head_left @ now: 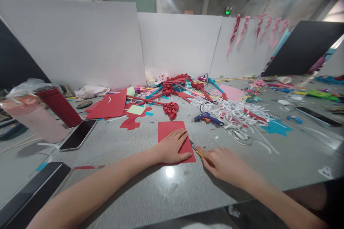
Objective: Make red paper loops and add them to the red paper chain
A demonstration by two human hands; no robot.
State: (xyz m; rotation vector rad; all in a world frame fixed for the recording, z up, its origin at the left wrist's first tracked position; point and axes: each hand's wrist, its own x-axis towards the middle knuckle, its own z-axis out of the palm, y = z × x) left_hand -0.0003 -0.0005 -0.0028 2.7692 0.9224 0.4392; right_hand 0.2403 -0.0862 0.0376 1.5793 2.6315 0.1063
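A red sheet of paper (168, 128) lies flat on the grey table in front of me. My left hand (174, 146) rests on it with the fingers stretched out and the thumb apart, pressing it down. Just right of the sheet, my right hand (217, 161) is closed around a yellow utility knife (200, 154). The knife's metal tip points up and left, close to the sheet's right edge; whether it touches the paper I cannot tell. Beyond the sheet lies a red woven paper ornament on a stick (171, 109).
A blue glue gun (208, 118) lies beside a heap of white paper strips (236, 112). Red card sheets (110, 103) are at the left. A phone (79, 135), a pink bottle (34, 120) and a red flask (59, 106) stand or lie nearby. Another phone (318, 116) is at the right.
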